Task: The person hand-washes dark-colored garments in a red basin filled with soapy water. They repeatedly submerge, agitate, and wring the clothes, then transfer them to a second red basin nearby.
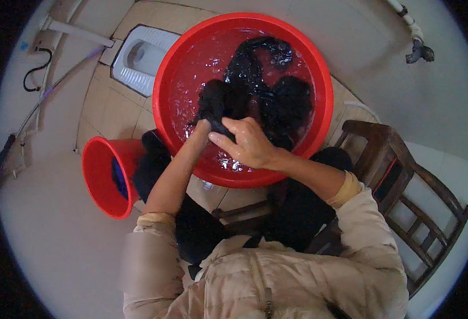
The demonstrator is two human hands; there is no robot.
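A large red plastic basin (160, 89) in front of me holds water and wet black cloth (244, 67), bunched in several folds. My right hand (250, 141) grips a twisted part of this cloth between thumb and fingers, above the near side of the basin. Close beside it, my left hand (203, 127) reaches into the same dark bundle. Cloth hides its fingers, so its grasp does not show. Farther back, one strip of the cloth curls through the water, and a rounded lump lies at the right.
A red bucket (104, 179) with purple-blue contents lies tilted at left. Behind the basin's left side is a white squat toilet (142, 56). A dark wooden chair (401, 171) stands at right, below a wall tap (419, 52). A long-handled pole (54, 87) leans at left.
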